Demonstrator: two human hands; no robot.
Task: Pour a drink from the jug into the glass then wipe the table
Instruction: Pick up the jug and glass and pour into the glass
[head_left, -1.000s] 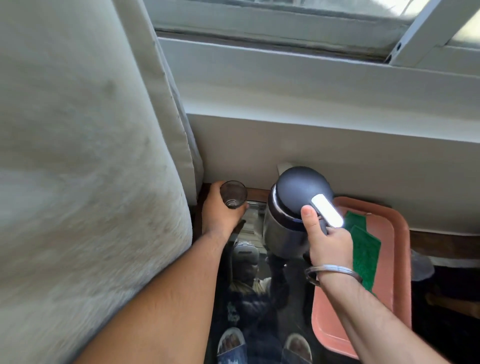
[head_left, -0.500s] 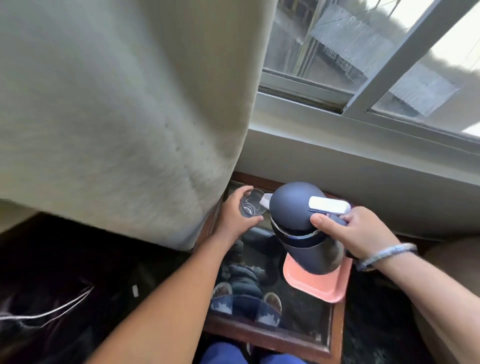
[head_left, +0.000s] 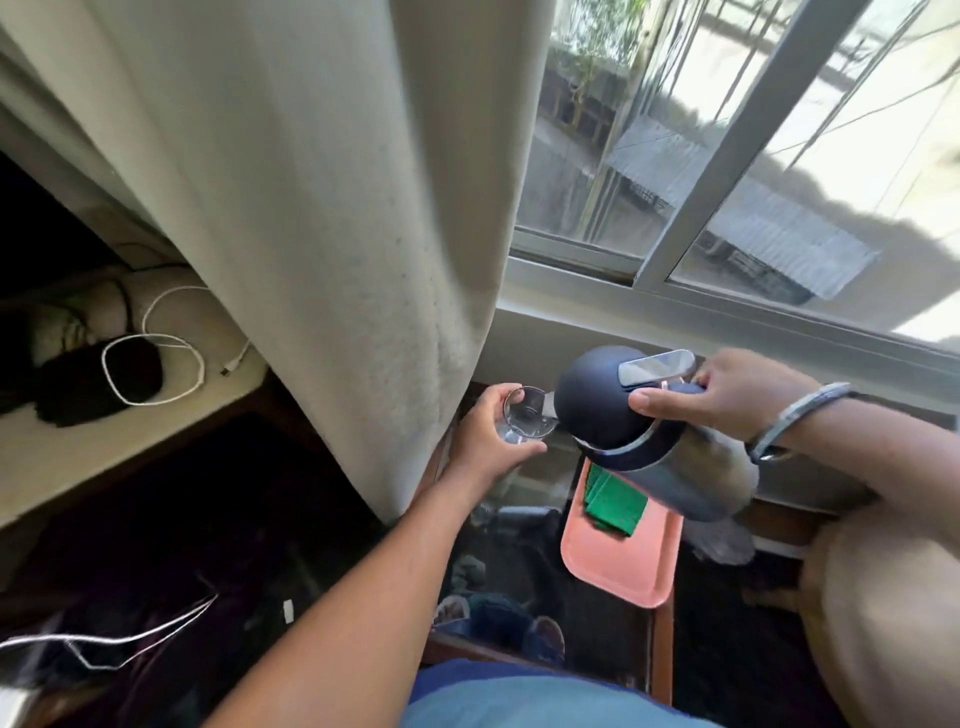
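My right hand (head_left: 727, 395) grips the handle of a dark blue jug (head_left: 644, 436) with a silver lid lever. The jug is lifted and tilted far to the left, its spout touching the rim of a clear glass (head_left: 524, 415). My left hand (head_left: 483, 441) holds that glass from the left, raised above the glass-topped table (head_left: 519, 545). A little water shows at the bottom of the glass. A green cloth (head_left: 615, 501) lies on a salmon tray (head_left: 618, 566) under the jug.
A cream curtain (head_left: 311, 208) hangs close to the left of the glass. The window sill (head_left: 675, 322) and wall stand right behind. A white cable (head_left: 156, 364) lies on a ledge at left. A tan cushion (head_left: 883, 623) sits at right.
The jug has been lifted off the tray and tilted further toward the glass. The glass is raised to meet the spout. The view has swung up, showing more window and curtain.
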